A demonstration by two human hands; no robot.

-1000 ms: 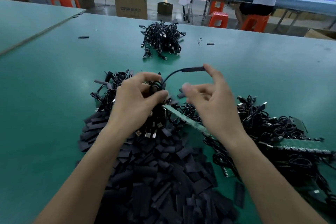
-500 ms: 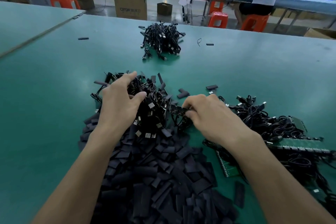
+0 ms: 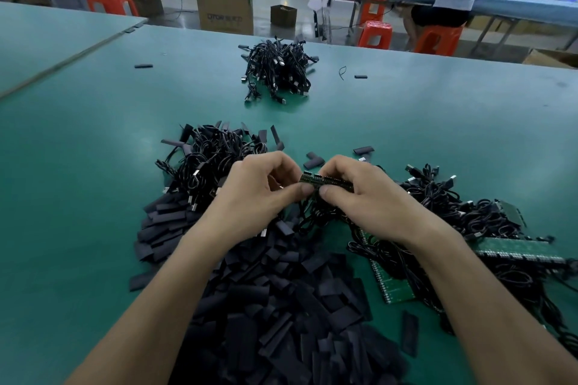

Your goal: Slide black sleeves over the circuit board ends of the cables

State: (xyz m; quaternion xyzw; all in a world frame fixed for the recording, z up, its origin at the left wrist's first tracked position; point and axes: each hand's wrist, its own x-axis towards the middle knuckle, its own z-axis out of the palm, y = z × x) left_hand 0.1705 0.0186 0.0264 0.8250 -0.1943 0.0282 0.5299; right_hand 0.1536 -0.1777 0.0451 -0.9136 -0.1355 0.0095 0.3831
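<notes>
Head view: both hands have come together above the middle of the table's point(image 3: 93, 166) near half. The left hand point(image 3: 250, 194) and the right hand point(image 3: 369, 197) each pinch a narrow green circuit board point(image 3: 316, 181), thumb on the near side and curled fingers over the top. The board spans the small gap between them, roughly level, with black cables bunched just beneath it.

Half a second ago the left hand lay spread on the cable heap point(image 3: 212, 162) toward the left, and the right hand was dug into the tangle with no board lifted. A second ago the right hand held a sleeved cable end up; it is no longer raised.

The pile of black sleeves point(image 3: 281, 306) lies at the near edge between the forearms, unchanged. More cables point(image 3: 469, 212) and green boards point(image 3: 516, 250) lie toward the right edge. A separate cable bundle point(image 3: 278, 72) sits toward the far edge, as before.
</notes>
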